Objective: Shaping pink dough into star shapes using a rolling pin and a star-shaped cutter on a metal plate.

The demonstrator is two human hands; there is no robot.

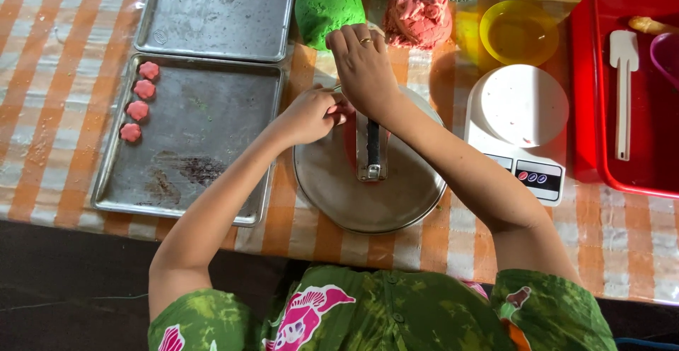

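Note:
My right hand (pixel 364 68), with a ring on one finger, presses down on a metal cookie press (pixel 372 154) that lies across a round steel plate (pixel 368 195). My left hand (pixel 311 114) pinches a small pink piece of dough at the tool's far end, fingers closed on it. A strip of pink dough shows beside the tool on the plate. Just beyond the plate sit a green dough ball (pixel 327 8) and a pink dough lump (pixel 419 15).
Left of the plate lies a baking tray (pixel 205 146) with several pink flower-shaped cookies (pixel 138 100) along its left side; a second tray (pixel 216 12) lies behind. A white kitchen scale (pixel 520 121), a yellow bowl (pixel 518 33) and a red tub (pixel 636 89) holding a white spatula stand right.

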